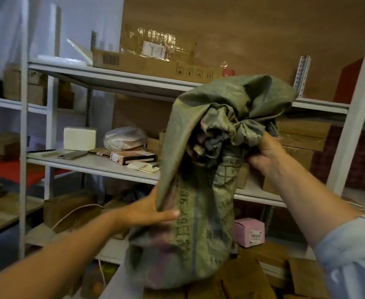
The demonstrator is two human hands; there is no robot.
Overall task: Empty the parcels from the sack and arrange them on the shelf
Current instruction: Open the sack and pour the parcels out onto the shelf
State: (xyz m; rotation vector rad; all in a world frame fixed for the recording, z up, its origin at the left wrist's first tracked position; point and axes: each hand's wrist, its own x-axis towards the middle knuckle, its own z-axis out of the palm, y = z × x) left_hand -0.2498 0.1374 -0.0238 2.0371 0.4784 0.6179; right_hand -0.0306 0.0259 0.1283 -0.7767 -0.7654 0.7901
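The left hand (143,212) pinches the woven green sack (199,190) at its side; the right hand (265,155) fists its crumpled mouth, contents hidden.

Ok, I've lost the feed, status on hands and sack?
Left hand gripping sack at its side. Right hand clutching the bunched mouth. Sack held up, still bulging. Middle shelf already cluttered.
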